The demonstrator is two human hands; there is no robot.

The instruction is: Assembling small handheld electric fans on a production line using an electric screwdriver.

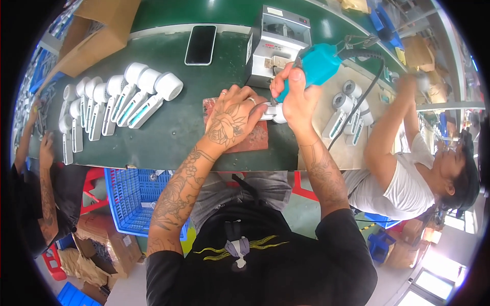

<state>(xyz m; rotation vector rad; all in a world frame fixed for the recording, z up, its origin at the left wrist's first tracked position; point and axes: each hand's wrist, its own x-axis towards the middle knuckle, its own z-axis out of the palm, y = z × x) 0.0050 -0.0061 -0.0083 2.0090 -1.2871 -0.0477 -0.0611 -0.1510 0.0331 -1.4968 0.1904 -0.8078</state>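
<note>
Teal tool (321, 62) near white device (279, 114)

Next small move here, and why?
I'd probably align the teal corded tool with the white device: the right hand grips the tool close by, while the left hand holds the device. The tool's tip is hidden, so contact is unclear.

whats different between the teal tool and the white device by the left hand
Pose: the teal tool is held up in the right hand, while the white device sits lower, at the worktable, by the left hand.
Cable: the teal tool has a dark cable; none shows on the white device.
Shared: hands partly hide both.
</note>
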